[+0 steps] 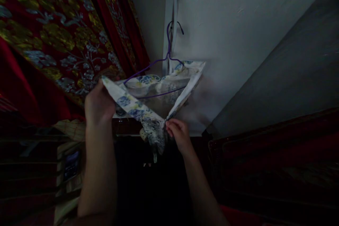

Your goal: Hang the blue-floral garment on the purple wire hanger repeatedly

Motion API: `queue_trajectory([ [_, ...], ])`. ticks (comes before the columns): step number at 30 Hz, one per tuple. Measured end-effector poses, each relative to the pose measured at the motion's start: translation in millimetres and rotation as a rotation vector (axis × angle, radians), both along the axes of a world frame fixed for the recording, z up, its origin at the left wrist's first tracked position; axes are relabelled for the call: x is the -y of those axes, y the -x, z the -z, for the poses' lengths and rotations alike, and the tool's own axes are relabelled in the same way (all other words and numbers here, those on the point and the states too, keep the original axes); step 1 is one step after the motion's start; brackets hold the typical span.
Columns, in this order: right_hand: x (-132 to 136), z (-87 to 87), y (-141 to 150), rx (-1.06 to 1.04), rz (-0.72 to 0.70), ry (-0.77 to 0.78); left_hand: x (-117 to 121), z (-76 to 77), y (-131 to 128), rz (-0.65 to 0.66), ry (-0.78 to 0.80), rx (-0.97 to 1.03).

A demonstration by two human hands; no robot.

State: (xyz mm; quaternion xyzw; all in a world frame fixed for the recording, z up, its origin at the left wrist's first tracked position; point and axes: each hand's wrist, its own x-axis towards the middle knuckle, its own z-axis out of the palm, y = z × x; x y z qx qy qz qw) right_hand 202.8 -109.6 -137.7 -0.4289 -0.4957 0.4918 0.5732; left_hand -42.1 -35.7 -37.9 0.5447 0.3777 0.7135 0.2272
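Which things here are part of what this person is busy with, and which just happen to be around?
In use:
- flowered garment, held by both hands
- purple hanger, partly inside the garment
- left hand, at one shoulder
- right hand, pinching the neckline's low point

Just around:
- red flowered drape
- dark slab, perhaps a phone
- pale wall

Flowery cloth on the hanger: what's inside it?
Inside the flowery cloth, the lower part of the purple hanger crosses the opening. Further down, the cloth's front hides the inside.
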Motion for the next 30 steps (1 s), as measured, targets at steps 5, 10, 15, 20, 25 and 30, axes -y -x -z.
queue_trajectory([
  [5,48.2,17.4,19.6,-0.068,-0.046,0.114,45.8,89.4,-21.9,0.24,0.449,0.578],
  [10,61.3,8.9,8.8,-0.013,-0.049,0.089,75.0,135.1,-66.4,0.24,0.543,0.684],
  [15,64.2,7.1,-9.5,0.077,-0.096,0.105,78.5,144.0,-68.1,0.17,0.609,0.364],
  [20,66.7,28.4,-10.0,0.162,-0.177,0.135,85.2,155.0,-70.2,0.109,0.603,0.328],
  [25,63.0,40.0,-18.0,0.251,-0.429,0.203,94.0,129.0,-79.1,0.148,0.543,0.55],
  [30,54.4,40.1,-15.0,0.057,-0.03,0.183,119.6,91.4,-95.6,0.448,0.488,0.615],
])
